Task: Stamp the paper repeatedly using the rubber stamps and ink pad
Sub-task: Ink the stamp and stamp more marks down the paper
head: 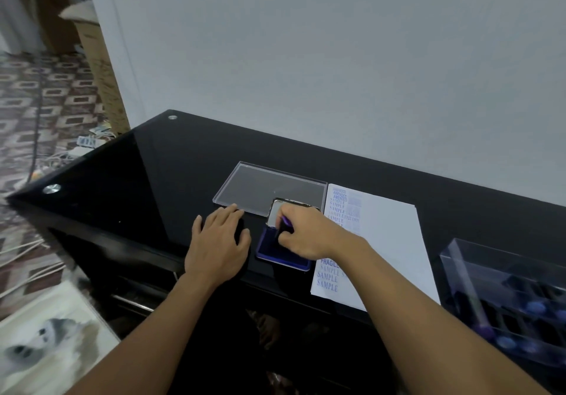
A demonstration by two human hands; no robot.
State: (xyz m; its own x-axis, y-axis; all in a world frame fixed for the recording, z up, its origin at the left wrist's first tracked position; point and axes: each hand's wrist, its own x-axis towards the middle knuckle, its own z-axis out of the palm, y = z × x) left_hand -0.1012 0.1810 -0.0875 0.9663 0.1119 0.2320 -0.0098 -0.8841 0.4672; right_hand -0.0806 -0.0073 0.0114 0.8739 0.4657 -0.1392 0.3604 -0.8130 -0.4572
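Glossy black table (147, 180), a round metal stud (172, 117) at the far-left corner and another (51, 188) on the left edge; toward the middle, flat on the top, a clear shallow plastic lid (269, 189); just in front of it an open blue ink pad (271, 252), hinged cover raised. Right of both, a white paper (389, 241) flat on the top, left margin crowded with blue stamped words; well apart at the right end, a clear plastic box (477, 259) with dark, blue-knobbed stamps (534, 307) inside. Left of the ink pad, left hand (219, 241) palm down on the black top, fingers straight and spread.
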